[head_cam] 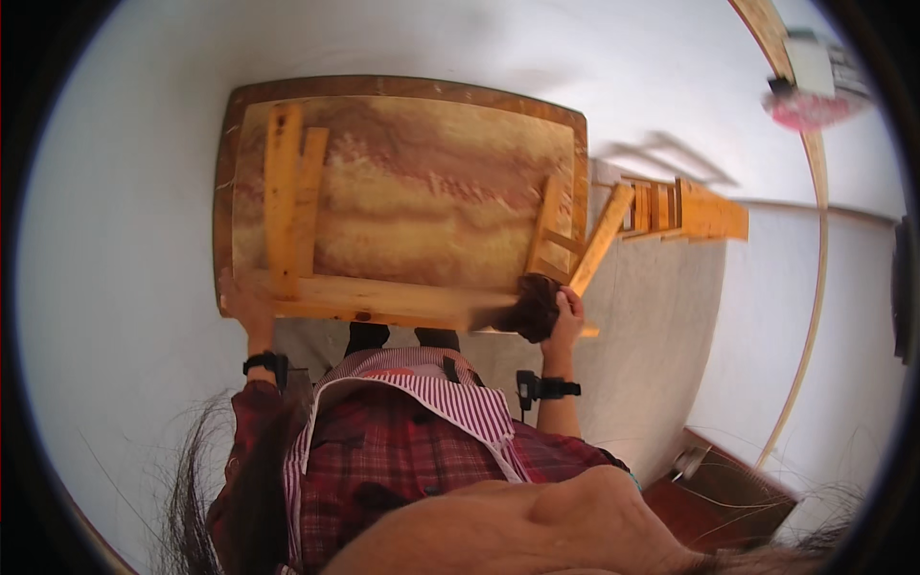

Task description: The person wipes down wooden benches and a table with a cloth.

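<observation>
A marble-patterned table top [431,208] with a brown border lies before me, with wooden pieces resting across it. My right hand [569,313] holds a bunched dark brown cloth [537,307] at the near right corner, against a long wooden board [388,298] along the near edge. My left hand [246,298], blurred, is at the near left corner; its fingers reach over the brown border. Close to it, two upright-lying wooden slats [282,194] extend away from me. At the right, a jointed wooden frame [553,230] leans outward over the edge.
A slatted wooden chair or rack [683,208] stands beyond the right edge. White walls [115,215] lie left and ahead, with grey floor [632,345] to the right. A blurred pink and white object [812,108] is at upper right, and a dark red surface [690,510] at lower right.
</observation>
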Available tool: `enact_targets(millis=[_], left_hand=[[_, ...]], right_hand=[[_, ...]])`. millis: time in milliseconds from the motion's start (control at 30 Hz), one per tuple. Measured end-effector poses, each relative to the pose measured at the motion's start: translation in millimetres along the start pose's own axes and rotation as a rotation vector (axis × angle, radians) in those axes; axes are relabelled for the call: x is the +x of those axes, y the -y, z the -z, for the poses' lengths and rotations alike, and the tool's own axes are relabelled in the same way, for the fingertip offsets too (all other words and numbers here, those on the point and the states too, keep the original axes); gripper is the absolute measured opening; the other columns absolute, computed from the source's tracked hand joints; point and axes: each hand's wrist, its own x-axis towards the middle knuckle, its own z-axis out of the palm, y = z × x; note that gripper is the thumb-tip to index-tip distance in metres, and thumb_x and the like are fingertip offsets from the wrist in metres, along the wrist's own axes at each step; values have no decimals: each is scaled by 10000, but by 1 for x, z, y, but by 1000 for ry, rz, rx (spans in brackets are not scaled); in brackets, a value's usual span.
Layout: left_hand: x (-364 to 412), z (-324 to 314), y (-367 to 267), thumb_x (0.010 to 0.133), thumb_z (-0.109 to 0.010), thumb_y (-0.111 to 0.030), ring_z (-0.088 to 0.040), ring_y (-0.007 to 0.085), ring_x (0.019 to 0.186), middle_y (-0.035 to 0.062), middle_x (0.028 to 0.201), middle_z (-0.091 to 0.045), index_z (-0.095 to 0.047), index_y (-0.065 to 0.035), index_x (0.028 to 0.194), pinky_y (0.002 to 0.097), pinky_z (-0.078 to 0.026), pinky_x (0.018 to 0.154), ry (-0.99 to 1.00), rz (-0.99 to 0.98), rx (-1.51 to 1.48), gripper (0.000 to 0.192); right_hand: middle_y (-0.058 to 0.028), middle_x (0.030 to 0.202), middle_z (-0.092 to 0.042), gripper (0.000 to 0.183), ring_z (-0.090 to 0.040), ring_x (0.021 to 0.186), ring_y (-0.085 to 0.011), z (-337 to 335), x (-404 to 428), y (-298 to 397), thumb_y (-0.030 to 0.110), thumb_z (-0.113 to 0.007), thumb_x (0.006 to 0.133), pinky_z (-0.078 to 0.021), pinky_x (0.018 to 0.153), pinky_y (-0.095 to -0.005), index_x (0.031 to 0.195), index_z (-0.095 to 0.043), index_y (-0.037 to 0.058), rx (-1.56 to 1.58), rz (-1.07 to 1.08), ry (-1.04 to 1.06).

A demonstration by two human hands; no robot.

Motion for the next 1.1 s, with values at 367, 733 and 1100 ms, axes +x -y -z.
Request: enact_targets(millis=[367, 733, 1100], left_hand=[[-82, -14, -260, 665, -620, -60, -499, 352, 1092, 169, 1351, -429, -503, -82, 1247, 445, -391, 932, 1007, -846, -211, 593], [-86, -35, -252, 623, -569, 18, -551, 350, 978, 143, 1218, -553, -525, -65, 1219, 408, -451, 863, 1114, -885, -382, 603], [-80, -31, -262, 610, -577, 27, -547, 336, 998, 139, 1170, -578, -542, -69, 1201, 407, -442, 866, 1138, -808, -402, 599]], right_hand=[[-171, 1248, -463, 557, -444, 1161, -334, 85, 68, -48, 199, -719, 765, -395, 962, -406, 1222, -440, 44, -743, 439, -66], [-228, 1058, -533, 468, -515, 995, -411, -2, 217, 69, 241, -695, 767, -441, 832, -456, 1136, -494, 34, -786, 522, -130], [-231, 1082, -486, 414, -542, 956, -441, 109, 87, -45, 320, -646, 810, -475, 758, -502, 1134, -471, 130, -1247, -51, 138]])
